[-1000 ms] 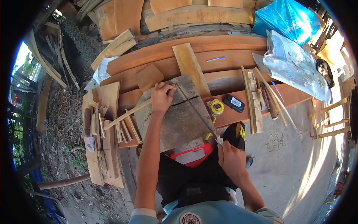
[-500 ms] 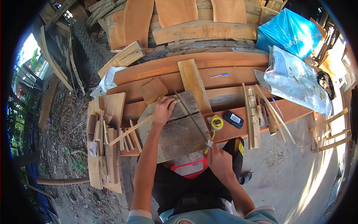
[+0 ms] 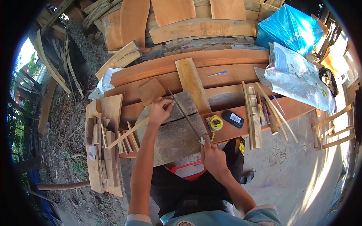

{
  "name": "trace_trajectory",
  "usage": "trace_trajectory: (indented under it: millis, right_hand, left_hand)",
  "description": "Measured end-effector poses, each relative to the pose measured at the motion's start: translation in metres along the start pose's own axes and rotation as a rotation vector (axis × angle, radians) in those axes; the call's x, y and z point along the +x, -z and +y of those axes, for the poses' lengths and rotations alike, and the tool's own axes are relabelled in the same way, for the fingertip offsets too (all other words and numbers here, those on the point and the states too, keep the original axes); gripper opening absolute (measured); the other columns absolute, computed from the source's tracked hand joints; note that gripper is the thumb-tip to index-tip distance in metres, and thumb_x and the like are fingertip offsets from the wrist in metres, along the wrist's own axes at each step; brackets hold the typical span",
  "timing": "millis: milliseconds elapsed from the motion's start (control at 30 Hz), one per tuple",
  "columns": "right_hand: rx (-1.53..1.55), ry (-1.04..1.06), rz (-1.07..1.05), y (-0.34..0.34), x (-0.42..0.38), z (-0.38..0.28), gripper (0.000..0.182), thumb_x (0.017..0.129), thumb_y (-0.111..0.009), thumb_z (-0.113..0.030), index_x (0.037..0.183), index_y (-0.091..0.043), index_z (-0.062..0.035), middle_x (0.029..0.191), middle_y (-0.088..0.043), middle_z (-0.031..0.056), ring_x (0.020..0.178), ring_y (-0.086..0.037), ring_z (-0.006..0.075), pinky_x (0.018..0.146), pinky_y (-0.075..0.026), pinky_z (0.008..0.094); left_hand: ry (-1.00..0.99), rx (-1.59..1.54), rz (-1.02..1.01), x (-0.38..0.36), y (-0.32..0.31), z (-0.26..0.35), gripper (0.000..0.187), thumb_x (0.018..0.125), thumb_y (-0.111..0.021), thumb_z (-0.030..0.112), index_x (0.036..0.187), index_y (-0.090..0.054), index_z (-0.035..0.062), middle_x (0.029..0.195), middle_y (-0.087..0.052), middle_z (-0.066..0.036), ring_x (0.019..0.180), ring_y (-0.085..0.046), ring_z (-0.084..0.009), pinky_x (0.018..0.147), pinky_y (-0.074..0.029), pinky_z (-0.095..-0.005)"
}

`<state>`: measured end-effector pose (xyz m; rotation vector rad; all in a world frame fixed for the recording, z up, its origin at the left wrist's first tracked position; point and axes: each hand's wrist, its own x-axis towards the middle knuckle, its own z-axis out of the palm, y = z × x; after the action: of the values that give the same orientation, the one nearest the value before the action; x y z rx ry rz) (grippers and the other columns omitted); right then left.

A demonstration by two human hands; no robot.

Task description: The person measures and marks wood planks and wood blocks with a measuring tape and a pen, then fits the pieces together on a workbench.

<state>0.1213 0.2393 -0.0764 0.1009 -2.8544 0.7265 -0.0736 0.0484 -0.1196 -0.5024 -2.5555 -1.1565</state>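
My left hand (image 3: 160, 110) is closed on a thin wooden strip (image 3: 128, 132), pressing its far end against a worn wooden block (image 3: 175, 145). In my right hand (image 3: 214, 159) is the pale, wrapped-looking end of a narrow saw blade (image 3: 185, 116). The blade slants across the block, its far tip just beyond my left fingertips. Whether its edge touches the strip is hard to make out. A yellow tape measure (image 3: 216, 123) lies to the right of the block, with a black case (image 3: 233, 118) beside it.
Wooden pieces (image 3: 112, 158) are piled at the left; sticks and tools (image 3: 267, 113) lie at the right. A pale board (image 3: 192, 84), a blue pen (image 3: 218, 74) and a plastic sheet (image 3: 298, 81) rest on the planks. Something red (image 3: 188, 171) shows below the block.
My right hand and the saw blade have shifted slightly left and forward. My left hand still holds the strip on the block. The whole view has moved a little.
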Motion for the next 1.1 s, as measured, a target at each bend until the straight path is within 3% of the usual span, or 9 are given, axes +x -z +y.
trace_trajectory:
  millis: [233,400,667,733,800,867,900,967,1100]
  right_hand:
    - [-0.061,0.057,0.034,-0.069,0.125,-0.017,0.01,0.082,-0.051,-0.01,0.082,-0.055,-0.0009,0.065,-0.062,0.0142,0.059,-0.064,0.0288,0.053,-0.052,0.0377]
    - [-0.03,0.048,-0.014,-0.03,0.027,-0.001,0.013,0.081,-0.052,-0.012,0.081,-0.057,-0.0002,0.07,-0.064,0.0163,0.061,-0.065,0.0306,0.053,-0.053,0.0402]
    - [-0.048,0.075,-0.005,-0.073,0.128,-0.016,0.013,0.08,-0.052,-0.012,0.082,-0.056,0.0011,0.068,-0.062,0.0185,0.062,-0.063,0.0366,0.056,-0.053,0.0429]
    - [-0.006,-0.038,-0.147,-0.031,0.065,-0.021,0.014,0.081,-0.052,-0.012,0.087,-0.055,0.0006,0.072,-0.063,0.0188,0.064,-0.063,0.0364,0.057,-0.053,0.0433]
    - [-0.066,0.197,0.253,-0.027,0.053,-0.009,0.015,0.081,-0.051,-0.012,0.089,-0.055,-0.0002,0.073,-0.062,0.0184,0.065,-0.063,0.0362,0.057,-0.053,0.0431]
    - [-0.072,0.125,0.114,-0.037,0.048,-0.006,0.016,0.08,-0.052,-0.011,0.091,-0.056,0.0002,0.076,-0.063,0.0182,0.068,-0.064,0.0344,0.057,-0.053,0.0414]
    - [-0.054,-0.034,-0.185,-0.036,0.081,-0.017,0.017,0.079,-0.052,-0.009,0.092,-0.058,0.0011,0.079,-0.064,0.0181,0.069,-0.065,0.0327,0.058,-0.053,0.0397]
    - [-0.122,0.025,-0.186,-0.057,0.133,-0.022,0.016,0.08,-0.051,-0.009,0.092,-0.057,0.0008,0.077,-0.064,0.018,0.069,-0.066,0.032,0.058,-0.053,0.0387]
    - [-0.051,0.126,0.127,-0.042,0.052,-0.009,0.015,0.082,-0.05,-0.012,0.088,-0.057,0.0007,0.07,-0.063,0.019,0.065,-0.064,0.0346,0.057,-0.053,0.0414]
  left_hand:
    - [-0.027,0.034,0.017,-0.001,-0.005,-0.007,0.012,0.074,-0.071,0.009,0.083,-0.067,0.0011,0.074,-0.059,-0.012,0.07,-0.061,-0.0258,0.061,-0.048,-0.0348]
    - [-0.085,0.087,0.081,-0.002,-0.005,-0.005,0.01,0.074,-0.069,0.014,0.078,-0.065,0.0048,0.075,-0.055,-0.013,0.073,-0.056,-0.0336,0.064,-0.046,-0.0411]
    - [-0.041,0.096,0.09,-0.003,-0.009,-0.002,0.007,0.073,-0.069,0.013,0.074,-0.065,0.007,0.074,-0.054,-0.01,0.078,-0.056,-0.0301,0.066,-0.047,-0.0409]
    - [-0.023,0.1,0.084,-0.009,-0.006,-0.001,0.006,0.073,-0.069,0.012,0.074,-0.065,0.0074,0.074,-0.054,-0.009,0.078,-0.056,-0.0298,0.067,-0.047,-0.0406]
    - [-0.068,0.082,0.104,-0.007,-0.006,-0.002,0.006,0.074,-0.069,0.012,0.074,-0.065,0.0077,0.074,-0.054,-0.009,0.078,-0.056,-0.0296,0.068,-0.048,-0.0403]
    - [-0.015,0.088,0.053,-0.017,-0.011,-0.007,0.005,0.074,-0.068,0.012,0.074,-0.065,0.0079,0.074,-0.053,-0.009,0.079,-0.055,-0.0297,0.069,-0.047,-0.0405]
    - [-0.017,0.074,0.06,-0.017,-0.013,-0.008,0.005,0.074,-0.068,0.012,0.074,-0.065,0.0078,0.074,-0.053,-0.009,0.079,-0.055,-0.0297,0.069,-0.047,-0.0406]
    - [-0.062,0.114,0.078,-0.005,-0.009,-0.009,0.006,0.074,-0.068,0.013,0.073,-0.065,0.0077,0.076,-0.053,-0.009,0.08,-0.055,-0.0299,0.069,-0.047,-0.0406]
    - [-0.006,0.09,0.078,-0.004,-0.005,-0.004,0.007,0.075,-0.068,0.013,0.074,-0.065,0.0062,0.076,-0.054,-0.01,0.081,-0.055,-0.0311,0.069,-0.047,-0.0416]
